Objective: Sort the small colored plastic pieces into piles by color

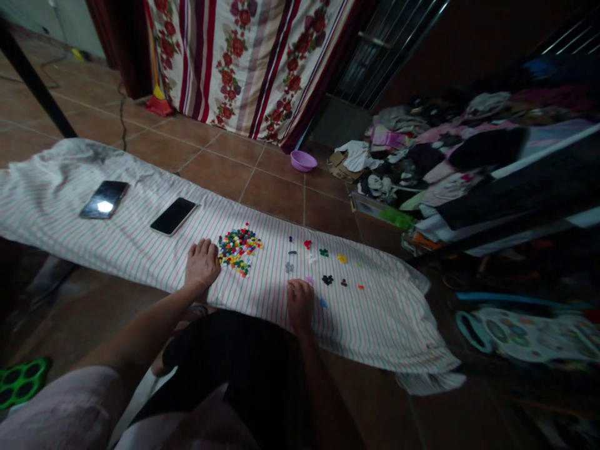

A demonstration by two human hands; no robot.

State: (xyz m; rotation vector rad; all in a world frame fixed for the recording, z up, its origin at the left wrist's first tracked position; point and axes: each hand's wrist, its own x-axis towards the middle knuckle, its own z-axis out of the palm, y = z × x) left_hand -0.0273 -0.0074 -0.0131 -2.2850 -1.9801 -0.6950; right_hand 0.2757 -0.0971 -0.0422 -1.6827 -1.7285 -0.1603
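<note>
A mixed pile of small colored pieces (238,250), perhaps beads, lies on a striped cloth (267,294). My left hand (203,262) rests flat on the cloth at the pile's left edge, fingers stretched out beside it. Farther right, my right hand (300,299) is over the cloth with its fingers bent and pressed together. Whatever is in its fingertips is too small to make out. Around it are small single-color groups: pink (309,280), grey (289,267), black (327,279), blue (323,303), red (307,244), green (324,252) and yellow (342,257).
Two phones, a shiny one (104,199) and a dark one (174,216), lie on the cloth to the left. Beyond the long surface are a purple basin (303,161), a floral curtain (248,62) and a heap of clothes (422,144).
</note>
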